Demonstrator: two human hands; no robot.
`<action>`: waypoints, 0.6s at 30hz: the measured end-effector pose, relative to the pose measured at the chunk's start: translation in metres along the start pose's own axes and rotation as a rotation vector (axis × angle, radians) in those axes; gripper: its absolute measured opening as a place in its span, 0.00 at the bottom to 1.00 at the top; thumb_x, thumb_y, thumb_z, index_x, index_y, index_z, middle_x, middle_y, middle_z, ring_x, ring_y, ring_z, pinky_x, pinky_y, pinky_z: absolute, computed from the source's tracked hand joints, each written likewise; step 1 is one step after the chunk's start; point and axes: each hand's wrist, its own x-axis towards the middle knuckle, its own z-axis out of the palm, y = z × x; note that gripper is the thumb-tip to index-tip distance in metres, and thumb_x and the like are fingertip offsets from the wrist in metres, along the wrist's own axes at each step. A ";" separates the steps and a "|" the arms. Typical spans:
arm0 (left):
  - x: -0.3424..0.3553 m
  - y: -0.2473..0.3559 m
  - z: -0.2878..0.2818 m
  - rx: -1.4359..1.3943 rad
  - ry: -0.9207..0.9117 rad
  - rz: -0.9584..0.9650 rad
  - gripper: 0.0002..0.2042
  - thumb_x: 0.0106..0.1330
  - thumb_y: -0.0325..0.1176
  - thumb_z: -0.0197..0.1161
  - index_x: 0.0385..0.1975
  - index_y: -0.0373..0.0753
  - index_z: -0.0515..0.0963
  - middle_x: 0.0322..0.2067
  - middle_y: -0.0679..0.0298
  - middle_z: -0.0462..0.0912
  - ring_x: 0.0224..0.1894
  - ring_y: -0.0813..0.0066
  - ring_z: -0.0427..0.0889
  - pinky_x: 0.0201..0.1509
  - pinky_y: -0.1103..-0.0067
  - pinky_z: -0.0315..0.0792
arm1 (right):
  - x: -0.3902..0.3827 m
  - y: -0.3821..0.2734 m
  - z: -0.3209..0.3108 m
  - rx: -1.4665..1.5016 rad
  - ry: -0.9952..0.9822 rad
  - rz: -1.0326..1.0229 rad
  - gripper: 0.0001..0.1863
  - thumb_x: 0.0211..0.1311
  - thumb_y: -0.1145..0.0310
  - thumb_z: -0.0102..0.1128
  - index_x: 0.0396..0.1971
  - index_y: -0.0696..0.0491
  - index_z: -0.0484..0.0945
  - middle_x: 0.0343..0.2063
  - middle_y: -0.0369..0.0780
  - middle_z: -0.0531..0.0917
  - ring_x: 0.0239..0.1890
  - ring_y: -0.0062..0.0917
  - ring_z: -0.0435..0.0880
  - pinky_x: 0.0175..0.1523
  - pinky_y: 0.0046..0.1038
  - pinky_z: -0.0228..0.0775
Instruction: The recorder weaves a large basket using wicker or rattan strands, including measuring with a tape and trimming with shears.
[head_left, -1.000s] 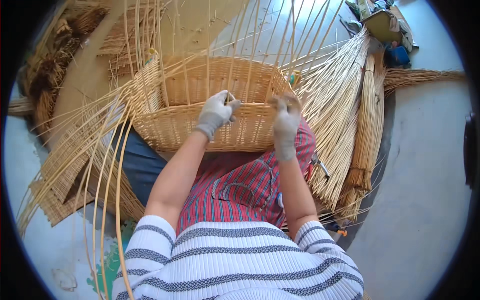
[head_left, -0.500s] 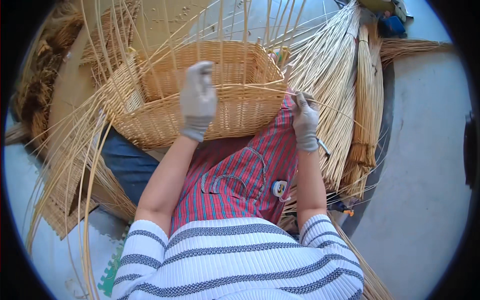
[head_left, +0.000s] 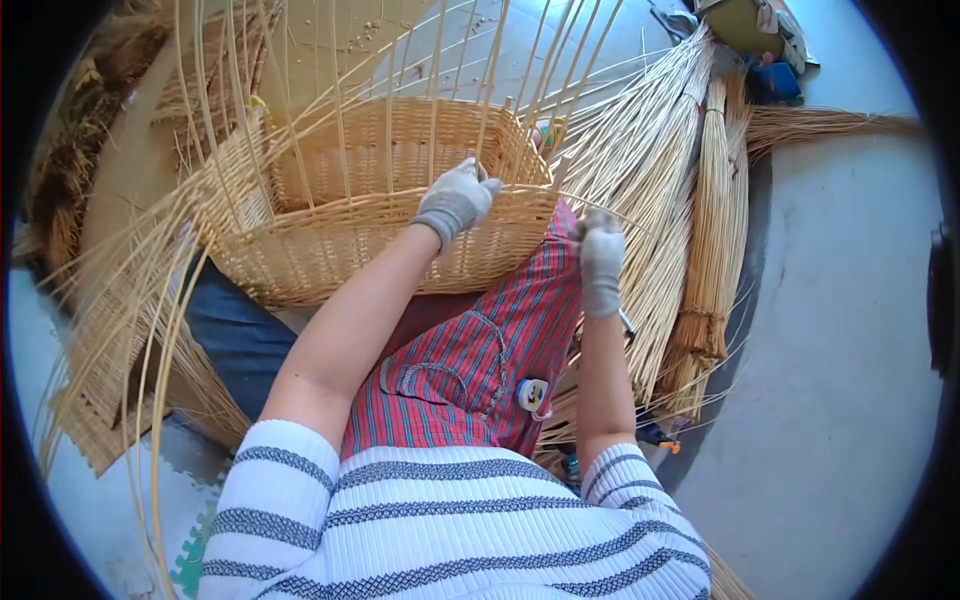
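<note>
A large boat-shaped wicker basket [head_left: 370, 245] lies across my lap, with tall upright cane stakes [head_left: 435, 90] rising from its rim. My left hand [head_left: 458, 203], in a pale work glove, is at the near rim, right of the middle. Its fingers are closed around the foot of one stake. Off the basket's right end, my right hand [head_left: 601, 258], also gloved and a little blurred, has its fingers curled at a thin cane strand [head_left: 632, 225]. That strand runs out from the near rim past the hand.
Bundles of pale cane [head_left: 640, 150] and a tied tan bundle [head_left: 705, 260] lie to the right. Long loose canes [head_left: 160, 370] fan out from the basket's left end. A round tape measure [head_left: 531, 394] rests on my red striped apron [head_left: 500, 350]. A blue container [head_left: 778, 82] stands far right.
My left hand has moved right along the near rim and closed around a stake. My right hand has dropped slightly lower. The basket sits a little further left in view.
</note>
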 end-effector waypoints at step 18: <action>-0.253 -0.260 -0.153 -0.677 0.783 -0.127 0.10 0.75 0.35 0.60 0.49 0.38 0.78 0.36 0.65 0.81 0.28 0.83 0.78 0.31 0.83 0.75 | 0.113 -0.134 0.062 -1.753 -0.261 -1.164 0.18 0.66 0.46 0.56 0.44 0.42 0.83 0.26 0.43 0.87 0.30 0.42 0.87 0.35 0.45 0.75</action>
